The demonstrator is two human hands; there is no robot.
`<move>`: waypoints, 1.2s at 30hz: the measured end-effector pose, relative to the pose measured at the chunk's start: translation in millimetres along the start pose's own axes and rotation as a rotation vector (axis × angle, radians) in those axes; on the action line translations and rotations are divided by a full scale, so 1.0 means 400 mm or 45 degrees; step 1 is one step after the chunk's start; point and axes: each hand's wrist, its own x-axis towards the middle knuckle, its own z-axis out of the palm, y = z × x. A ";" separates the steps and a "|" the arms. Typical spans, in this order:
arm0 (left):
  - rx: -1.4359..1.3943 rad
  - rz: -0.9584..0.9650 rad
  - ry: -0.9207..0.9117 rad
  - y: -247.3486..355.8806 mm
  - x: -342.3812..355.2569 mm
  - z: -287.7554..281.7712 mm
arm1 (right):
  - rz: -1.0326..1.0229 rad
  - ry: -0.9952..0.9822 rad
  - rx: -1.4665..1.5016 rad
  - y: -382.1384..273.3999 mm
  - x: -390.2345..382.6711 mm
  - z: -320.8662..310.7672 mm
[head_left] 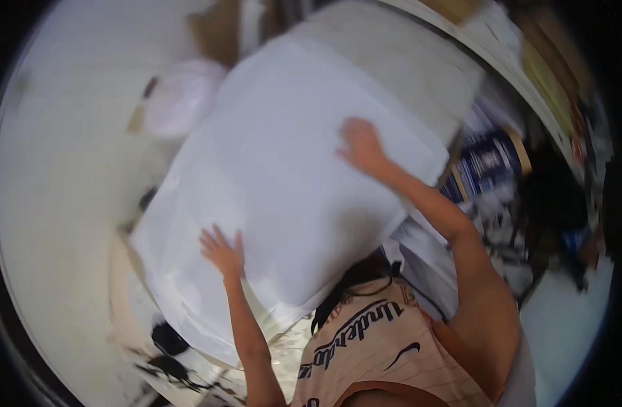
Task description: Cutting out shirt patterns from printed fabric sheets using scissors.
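Note:
A large white sheet lies spread out in front of me, smooth over most of its surface and creased along its lower left edge. I cannot tell whether it is cloth, paper or plastic. My left hand rests on its near left part, with the fingers spread and nothing held. Farther up and to the right, my right hand is over the sheet, somewhat blurred, its fingers stretched out and holding nothing. Whether the right palm presses on the sheet is hard to see. A paler greyish sheet shows beyond the white one at the far side.
At the left of the sheet is a rounded whitish object, blurred. A dark blue printed package lies at the right among clutter. Black items and cables are at the lower left. A pale curved edge runs along the upper right.

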 end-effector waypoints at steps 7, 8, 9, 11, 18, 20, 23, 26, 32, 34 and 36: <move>0.003 0.026 -0.090 0.042 -0.041 0.017 | 0.259 -0.188 -0.002 -0.074 -0.381 -0.150; 0.004 0.029 -0.073 0.059 -0.037 0.021 | 0.348 -0.135 -0.103 -0.024 -0.417 -0.174; 0.005 0.021 -0.070 0.063 -0.035 0.030 | 0.341 -0.134 -0.100 0.009 -0.432 -0.193; 0.045 0.033 -0.009 0.032 -0.038 0.039 | 0.409 -0.079 -0.240 0.039 -0.437 -0.204; -0.278 0.246 0.404 0.136 -0.033 0.050 | 0.058 -0.097 0.028 -0.136 -0.285 -0.114; -0.264 0.404 0.317 0.222 -0.043 0.031 | -0.003 -0.182 0.007 -0.201 -0.255 -0.086; -0.327 0.318 0.300 0.176 -0.025 0.028 | -0.092 -0.196 0.029 -0.237 -0.227 -0.018; -0.101 0.022 0.070 -0.030 0.032 0.025 | -0.165 -0.213 0.025 -0.282 -0.206 0.016; 0.044 -0.161 0.631 -0.198 0.264 -0.057 | -0.158 -0.216 -0.025 -0.282 -0.158 0.065; -0.073 -0.202 0.804 -0.241 0.339 -0.114 | -0.121 -0.252 -0.060 -0.268 -0.152 0.068; -0.039 -0.419 0.518 -0.341 0.419 -0.164 | -0.130 -0.232 -0.029 -0.284 -0.136 0.081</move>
